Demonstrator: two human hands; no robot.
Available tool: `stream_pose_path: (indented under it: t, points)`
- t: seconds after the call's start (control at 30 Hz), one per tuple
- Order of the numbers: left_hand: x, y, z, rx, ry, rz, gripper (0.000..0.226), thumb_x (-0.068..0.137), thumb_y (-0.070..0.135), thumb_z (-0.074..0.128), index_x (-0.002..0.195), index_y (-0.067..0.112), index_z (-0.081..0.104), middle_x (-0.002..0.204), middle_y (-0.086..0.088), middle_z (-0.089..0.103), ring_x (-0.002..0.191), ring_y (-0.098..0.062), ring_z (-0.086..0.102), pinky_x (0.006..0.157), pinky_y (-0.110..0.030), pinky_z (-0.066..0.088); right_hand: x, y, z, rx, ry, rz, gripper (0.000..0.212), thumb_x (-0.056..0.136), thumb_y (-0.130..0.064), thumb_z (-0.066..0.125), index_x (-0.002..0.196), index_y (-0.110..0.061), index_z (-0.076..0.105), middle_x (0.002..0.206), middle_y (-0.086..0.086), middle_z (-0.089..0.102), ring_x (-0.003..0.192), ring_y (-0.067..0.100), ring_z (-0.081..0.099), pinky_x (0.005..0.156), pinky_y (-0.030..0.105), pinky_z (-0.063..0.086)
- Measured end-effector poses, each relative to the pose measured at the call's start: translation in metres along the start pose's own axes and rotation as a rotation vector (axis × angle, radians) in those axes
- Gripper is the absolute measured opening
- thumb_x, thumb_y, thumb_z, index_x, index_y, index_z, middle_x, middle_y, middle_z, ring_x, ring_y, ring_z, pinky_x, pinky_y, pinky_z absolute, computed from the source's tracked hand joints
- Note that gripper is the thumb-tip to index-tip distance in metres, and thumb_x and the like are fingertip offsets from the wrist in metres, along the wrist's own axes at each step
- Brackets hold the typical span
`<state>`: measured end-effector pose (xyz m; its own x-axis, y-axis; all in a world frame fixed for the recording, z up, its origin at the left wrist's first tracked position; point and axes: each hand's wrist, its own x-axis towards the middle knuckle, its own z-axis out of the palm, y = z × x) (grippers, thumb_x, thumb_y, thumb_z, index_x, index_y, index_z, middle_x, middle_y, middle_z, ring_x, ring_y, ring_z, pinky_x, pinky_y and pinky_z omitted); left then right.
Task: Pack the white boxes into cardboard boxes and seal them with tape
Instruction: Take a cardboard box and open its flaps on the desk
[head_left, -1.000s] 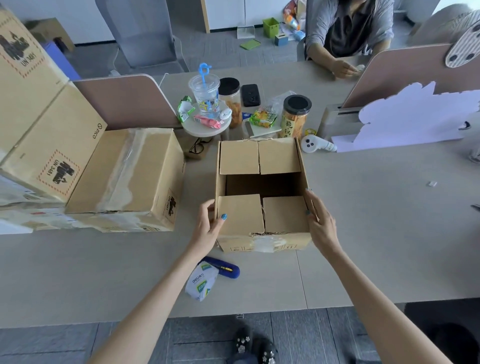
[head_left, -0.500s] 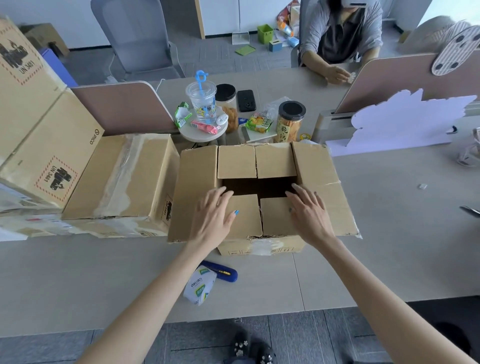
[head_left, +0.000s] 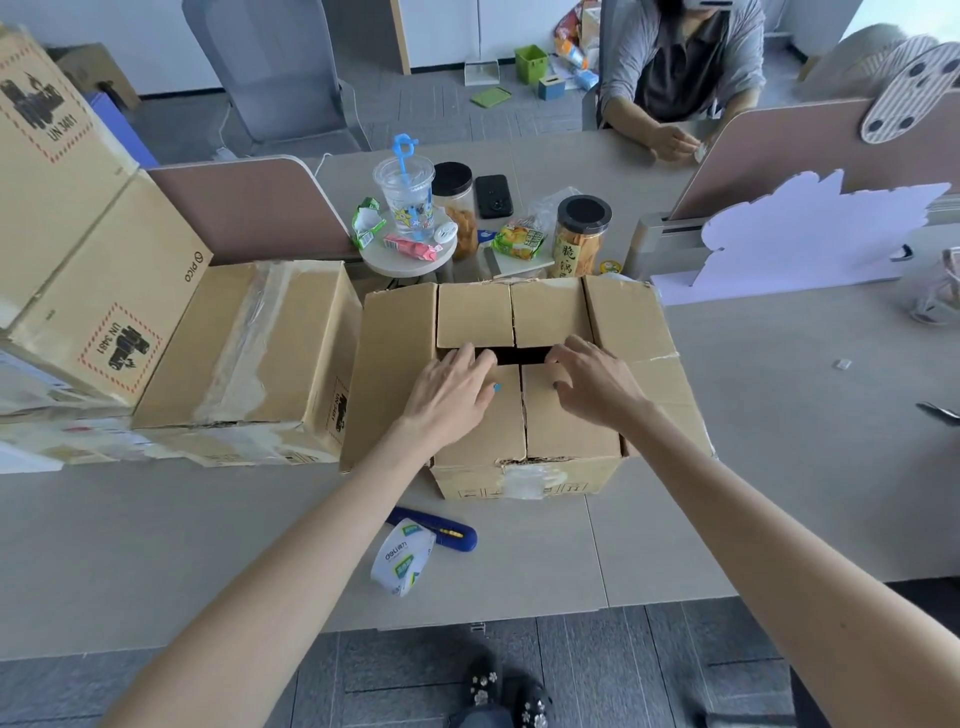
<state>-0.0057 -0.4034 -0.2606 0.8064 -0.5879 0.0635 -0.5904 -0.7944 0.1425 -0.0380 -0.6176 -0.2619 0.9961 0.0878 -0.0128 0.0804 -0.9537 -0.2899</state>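
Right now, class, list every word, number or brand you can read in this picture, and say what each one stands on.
"UN 3481": hazard label on the stacked carton, and again on the upper carton.
"PICO": side of that stacked carton.
"deli": roll of tape.
"UN" and blurred digits: end of the taped carton.
Snack jar: Chinese characters, too blurred to read.

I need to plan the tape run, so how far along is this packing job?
Done: a taped cardboard box sits to the left. In hand: the left hand and right hand press the near flaps of the open box flat; a gap remains and its contents are hidden. Left: fold the side flaps, then seal with the tape roll.
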Motion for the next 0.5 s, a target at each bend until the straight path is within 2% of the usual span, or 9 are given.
stream_pose_path:
  t: [0.07,0.13,0.23,0.33,0.43,0.5]
  points:
    - [-0.006,0.003,-0.014,-0.007,0.073,0.036,0.023,0.1,0.025,0.049,0.12,0.013,0.052,0.11,-0.006,0.056,0.094,-0.022,0.06,0.084,-0.036,0.045,-0.007,-0.007,-0.017,0.017,0.099,0.005,0.025,0.091,-0.017,0.056,0.115,-0.017,0.063,0.11,0.002,0.059,0.097,0.026,0.059,0.069,0.03,0.036]
    - [-0.014,0.006,-0.028,-0.03,0.126,0.057,0.015,0.1,0.021,0.052,0.112,0.013,0.055,0.103,-0.002,0.059,0.081,-0.019,0.061,0.072,-0.03,0.044,-0.017,-0.016,-0.035,0.014,0.154,0.001,0.014,0.092,-0.019,0.055,0.099,-0.02,0.067,0.099,-0.001,0.062,0.084,0.026,0.061,0.061,0.029,0.036]
    - [-0.03,0.013,-0.043,-0.133,0.148,0.077,0.002,0.098,0.017,0.055,0.099,0.017,0.056,0.094,0.006,0.059,0.067,-0.013,0.054,0.06,-0.032,0.051,-0.038,-0.029,-0.054,0.025,0.163,-0.014,0.02,0.095,-0.024,0.051,0.084,-0.016,0.065,0.083,0.0,0.064,0.074,0.03,0.059,0.057,0.03,0.04]
    - [-0.051,0.021,-0.056,-0.21,0.103,0.091,0.004,0.096,0.019,0.058,0.093,0.022,0.057,0.092,0.01,0.062,0.071,-0.012,0.057,0.063,-0.03,0.05,-0.061,-0.039,-0.072,0.05,0.053,0.005,0.025,0.097,-0.03,0.05,0.081,-0.017,0.065,0.076,0.001,0.063,0.07,0.028,0.056,0.061,0.032,0.045]
    - [-0.079,0.029,-0.061,-0.226,0.035,0.122,0.01,0.097,0.029,0.058,0.088,0.025,0.06,0.087,0.013,0.062,0.071,-0.011,0.059,0.063,-0.028,0.048,-0.081,-0.044,-0.079,0.122,-0.157,0.001,0.016,0.092,-0.022,0.055,0.087,-0.022,0.069,0.082,-0.006,0.066,0.077,0.017,0.059,0.069,0.032,0.052]
    - [-0.098,0.034,-0.056,-0.238,-0.006,0.127,0.016,0.097,0.034,0.055,0.083,0.028,0.06,0.082,0.013,0.06,0.069,-0.009,0.058,0.061,-0.028,0.048,-0.09,-0.044,-0.071,0.139,-0.282,0.006,0.014,0.089,-0.018,0.058,0.089,-0.024,0.069,0.086,-0.01,0.067,0.079,0.01,0.06,0.068,0.027,0.053]
